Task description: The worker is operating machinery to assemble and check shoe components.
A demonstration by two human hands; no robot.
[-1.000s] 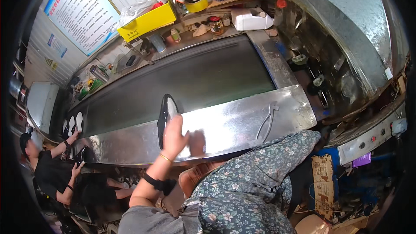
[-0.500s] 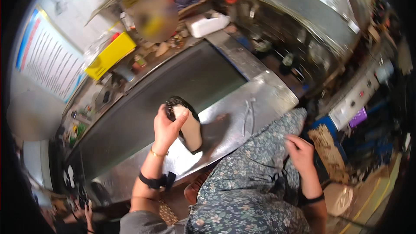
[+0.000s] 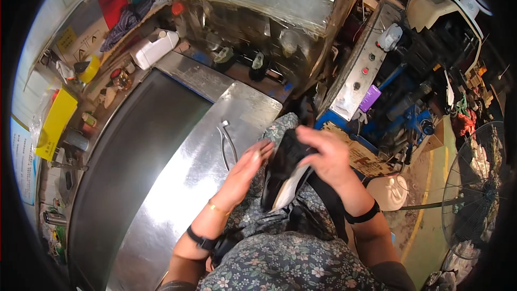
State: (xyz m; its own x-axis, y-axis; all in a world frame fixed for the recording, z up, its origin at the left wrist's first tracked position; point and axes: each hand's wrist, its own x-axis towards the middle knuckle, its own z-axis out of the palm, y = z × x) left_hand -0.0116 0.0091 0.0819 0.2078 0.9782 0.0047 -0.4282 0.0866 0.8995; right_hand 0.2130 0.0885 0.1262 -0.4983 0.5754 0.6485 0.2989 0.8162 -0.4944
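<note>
A black shoe point(image 3: 280, 170) with a pale sole lies tilted over my lap, on the flowered apron point(image 3: 301, 261). My right hand point(image 3: 329, 156) cups its upper end, thumb on one side and fingers on the other; the fingers are a little blurred. On the opposite side, my left hand point(image 3: 249, 168) is beside the shoe with its fingers stretched out and nothing in it. Whether its fingertips touch the shoe I cannot tell. Silver pliers point(image 3: 224, 143) lie on the metal tabletop point(image 3: 161, 221), just beyond my left hand.
A dark conveyor belt point(image 3: 137, 129) runs along the left of the metal top. Behind it are a white jug point(image 3: 155, 48) and a yellow box point(image 3: 56, 124) on a cluttered ledge. To the right stand a machine control panel point(image 3: 360, 64), a beige jug point(image 3: 389, 191) and a fan point(image 3: 476, 188).
The shoe has moved from my left hand above the tabletop to my lap and has been turned over. My right hand has come onto it, and my left hand has let go. The view has swung right.
</note>
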